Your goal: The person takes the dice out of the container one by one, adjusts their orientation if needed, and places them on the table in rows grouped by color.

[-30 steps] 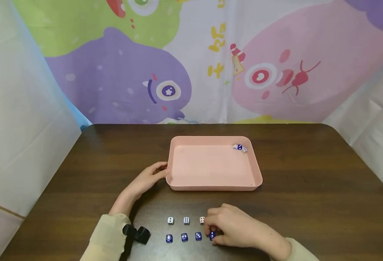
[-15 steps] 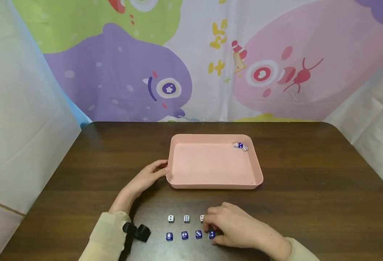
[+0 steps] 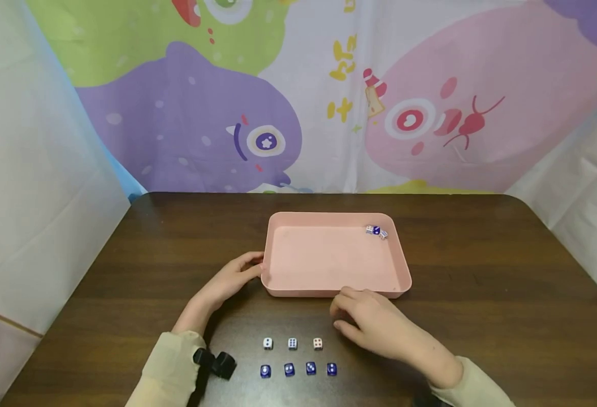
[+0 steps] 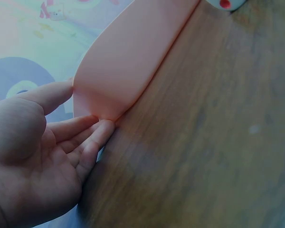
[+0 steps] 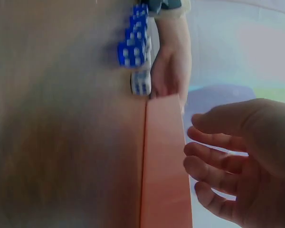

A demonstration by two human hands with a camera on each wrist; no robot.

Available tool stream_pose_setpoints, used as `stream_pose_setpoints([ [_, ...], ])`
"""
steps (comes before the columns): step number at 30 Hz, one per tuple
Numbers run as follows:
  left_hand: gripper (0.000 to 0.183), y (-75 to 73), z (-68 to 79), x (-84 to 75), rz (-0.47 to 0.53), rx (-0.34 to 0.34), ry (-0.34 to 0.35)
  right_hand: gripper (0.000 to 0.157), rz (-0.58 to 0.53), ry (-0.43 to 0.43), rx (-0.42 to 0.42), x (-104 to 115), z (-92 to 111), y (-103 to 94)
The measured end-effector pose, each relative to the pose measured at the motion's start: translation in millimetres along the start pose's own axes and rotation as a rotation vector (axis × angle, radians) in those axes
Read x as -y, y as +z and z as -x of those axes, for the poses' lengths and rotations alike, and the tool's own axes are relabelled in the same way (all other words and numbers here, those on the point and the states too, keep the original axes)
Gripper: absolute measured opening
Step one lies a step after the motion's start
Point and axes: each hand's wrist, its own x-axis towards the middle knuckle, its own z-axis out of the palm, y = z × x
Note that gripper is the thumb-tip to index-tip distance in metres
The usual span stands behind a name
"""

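Note:
My left hand (image 3: 225, 285) touches the left side of a pink rectangular tray (image 3: 298, 293). In the left wrist view, the extended thumb and fingertips (image 4: 104, 126) rest against the tray's outer wall. My right hand (image 3: 377, 322) hovers by the tray's front edge, fingers loosely bent and holding nothing. In front of the tray, a row of three white dice (image 3: 292, 343) lies above a row of several blue dice (image 3: 289, 369). A blue die (image 3: 376, 230) and two white dice (image 3: 369, 229) sit together in the tray's back right corner.
The dark wooden table (image 3: 481, 316) carries everything. A printed cartoon curtain (image 3: 227, 130) hangs behind its far edge. A black wrist strap with a block (image 3: 223, 365) sits on the left sleeve, left of the dice.
My right hand has let go of the rightmost blue die and moved up toward the tray's front edge. That die stays in its row. The left hand keeps its place on the tray.

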Motion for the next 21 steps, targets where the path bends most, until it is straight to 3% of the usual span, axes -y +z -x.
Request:
stream_pose_setpoints([
  [9,0.046,-1.1,1.9,-1.7,-0.007,-0.005,-0.001,0.011,-0.013,0.026,-0.150,-26.3,-8.2,-8.2],
  [21,0.048,-0.9,0.7,1.3,-0.006,-0.004,-0.016,0.013,0.121,0.163,-0.184,-66.3,-11.3,-18.1],
])
